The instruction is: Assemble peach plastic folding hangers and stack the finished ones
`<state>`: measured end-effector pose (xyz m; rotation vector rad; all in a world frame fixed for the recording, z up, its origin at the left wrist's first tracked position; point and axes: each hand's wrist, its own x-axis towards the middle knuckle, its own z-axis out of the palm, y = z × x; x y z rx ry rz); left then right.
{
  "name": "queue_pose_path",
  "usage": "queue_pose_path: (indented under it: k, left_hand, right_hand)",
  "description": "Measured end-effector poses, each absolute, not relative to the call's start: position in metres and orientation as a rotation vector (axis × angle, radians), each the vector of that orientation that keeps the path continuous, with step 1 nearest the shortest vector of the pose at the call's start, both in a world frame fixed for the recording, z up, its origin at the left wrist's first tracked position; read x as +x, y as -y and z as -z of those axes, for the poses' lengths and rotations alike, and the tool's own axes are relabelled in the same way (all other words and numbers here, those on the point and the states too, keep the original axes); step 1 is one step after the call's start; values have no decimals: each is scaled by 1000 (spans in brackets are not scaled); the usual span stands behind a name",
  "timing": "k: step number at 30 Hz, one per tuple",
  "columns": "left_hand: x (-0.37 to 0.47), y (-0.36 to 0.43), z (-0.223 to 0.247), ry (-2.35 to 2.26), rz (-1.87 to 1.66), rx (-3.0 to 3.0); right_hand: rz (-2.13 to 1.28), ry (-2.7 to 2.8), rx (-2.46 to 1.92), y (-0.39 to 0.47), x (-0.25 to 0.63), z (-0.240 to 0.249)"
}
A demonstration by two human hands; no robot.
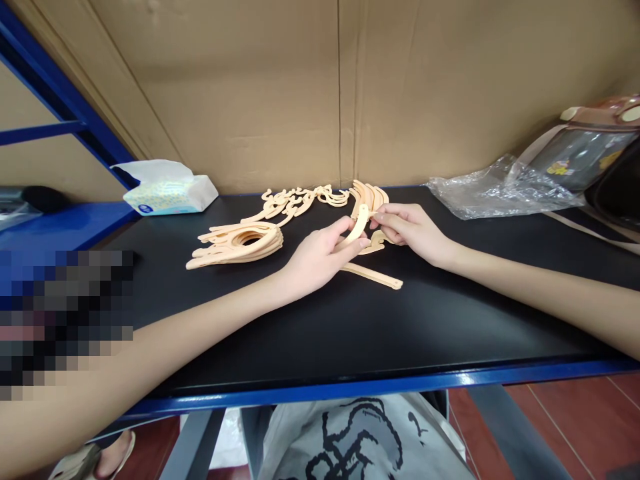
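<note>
My left hand is closed around a curved beige strip, which stands up between thumb and fingers with small holes near its upper end. At that upper end my right hand is pinched, its fingertips touching or nearly touching the strip; what they hold is too small to tell. Just below the hands, a straight beige bar lies on the black tabletop. A wavy beige piece lies partly hidden behind my left fingertips. Behind my hands sits a stack of curved beige strips.
A pile of beige loop-ended pieces lies left of my hands, with several hook-shaped pieces behind it. A tissue pack stands back left. Clear plastic wrap and a strapped bottle are at the right. Cardboard forms the back wall.
</note>
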<state>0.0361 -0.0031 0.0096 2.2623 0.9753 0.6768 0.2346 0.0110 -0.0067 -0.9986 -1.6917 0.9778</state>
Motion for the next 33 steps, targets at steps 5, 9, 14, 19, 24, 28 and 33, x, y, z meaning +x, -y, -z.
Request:
queue_pose_path:
  k: [5,9,14,19,24,28,33]
  left_hand:
    - [36,11,-9,-1154,-563,2854]
    - [36,13,-6,-1104,-484,3015]
    - [34,9,-5,-1142,-472,3030]
    - [34,7,-2,-1155,-415,3067]
    - [35,6,-1,-1215,-413,3074]
    - [35,7,-2,-1147,-453,3060]
    - [34,9,-2,-897,-489,3121]
  right_hand:
    - [-972,1733,-997,-9,234,5]
    - [-942,1875,-993,-6,234,4]
    - [-854,1967,-967,-5,235,5]
    - [-735,1939,-1018,-5,236,4]
    - [-714,1896,-1053,-5,236,3]
    - [-734,1911,-1023,-6,235,3]
    - [-738,1915,-1023,-5,235,3]
